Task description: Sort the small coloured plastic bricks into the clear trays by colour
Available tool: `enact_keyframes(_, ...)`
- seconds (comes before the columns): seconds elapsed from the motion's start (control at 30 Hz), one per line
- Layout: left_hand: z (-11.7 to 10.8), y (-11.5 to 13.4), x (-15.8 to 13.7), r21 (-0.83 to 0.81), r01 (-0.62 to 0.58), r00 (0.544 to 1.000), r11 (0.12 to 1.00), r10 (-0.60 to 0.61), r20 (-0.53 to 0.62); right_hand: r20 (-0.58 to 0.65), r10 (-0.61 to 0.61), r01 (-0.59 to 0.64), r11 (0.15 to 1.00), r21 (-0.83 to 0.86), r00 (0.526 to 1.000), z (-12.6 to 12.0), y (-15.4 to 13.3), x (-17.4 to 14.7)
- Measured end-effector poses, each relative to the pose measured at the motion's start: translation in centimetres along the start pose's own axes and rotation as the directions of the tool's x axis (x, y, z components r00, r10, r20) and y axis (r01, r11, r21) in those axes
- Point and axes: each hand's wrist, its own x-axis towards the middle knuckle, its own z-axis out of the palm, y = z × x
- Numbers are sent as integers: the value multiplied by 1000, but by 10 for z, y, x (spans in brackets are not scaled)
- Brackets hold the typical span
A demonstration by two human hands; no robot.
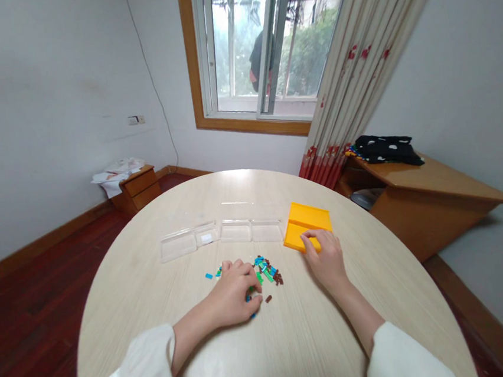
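Note:
My left hand [232, 291] rests over a loose pile of small plastic building bricks [266, 269] in blue, green and brown. Its fingers are curved and the thumb stands apart from the index finger, with some blue bricks showing between them. Part of the pile is hidden under this hand. To the right, my right hand [327, 258] is at the near edge of a yellow two-part plastic box [309, 212]. Thumb and index finger come together in a pinch over its near half; whatever is between them is too small to make out.
Clear plastic trays [235, 231] stand in a row across the round table [243, 195]. A single blue brick [209, 276] lies left of the pile, and a brown brick [268, 299] lies near my left thumb. A wooden desk [434, 194] with dark cloth stands at right.

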Motion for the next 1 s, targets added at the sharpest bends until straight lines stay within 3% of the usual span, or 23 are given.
enact_keyframes(0.27, -2, 1, 0, 32, -24, 998, 999, 22, 59, -17, 222, -222, 974, -33, 975, 2, 34, 2)
enact_keyframes(0.57, 0, 1, 1, 26, -18, 998, 1000, 16, 67, -6, 242, -241, 968, -74, 970, 3, 32, 1)
enact_keyframes(0.77, 1, 0, 2, -36, 29, 999, 999, -28, 24, 0, 184, -184, 982, -33, 983, 4, 30, 0)
enact_keyframes(0.87, 1, 0, 4, -178, 89, 994, 980, -98, -47, 3, 108, -108, 993, 46, 994, 4, 14, -1)
enact_keyframes(1.0, -1, -2, 8, -437, 127, 973, 891, -198, -120, 72, -50, 33, 976, 216, 996, 1, -27, -4)
